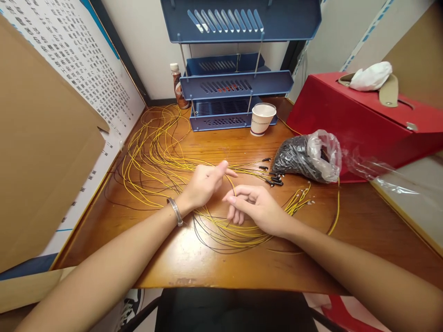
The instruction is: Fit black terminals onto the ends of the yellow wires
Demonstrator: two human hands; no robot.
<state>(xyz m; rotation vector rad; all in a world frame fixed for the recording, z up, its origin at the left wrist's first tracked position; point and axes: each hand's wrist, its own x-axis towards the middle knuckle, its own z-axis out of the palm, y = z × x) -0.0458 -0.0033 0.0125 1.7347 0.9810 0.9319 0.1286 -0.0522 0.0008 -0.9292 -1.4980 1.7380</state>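
Note:
A thin yellow wire point(230, 183) spans the short gap between my two hands, above the middle of the table. My left hand point(205, 185), with a metal bracelet at the wrist, has its thumb and fingers closed on this wire. Thumb and index finger of my right hand point(256, 207) pinch it lower down, the other fingers curled beneath. Long yellow and black wires point(155, 152) lie in loose loops to the left and pass under my hands. Small black connectors point(276, 179) tip several of them. Other wire ends point(299, 198) fan out beyond my right wrist.
A clear plastic bag point(304, 157) full of small dark pieces lies at the right, beside a red box point(346, 120). A paper cup point(262, 120) stands before the blue tiered tray point(238, 87), and a brown bottle point(179, 87) is left of it. Cardboard point(44, 152) borders the left side.

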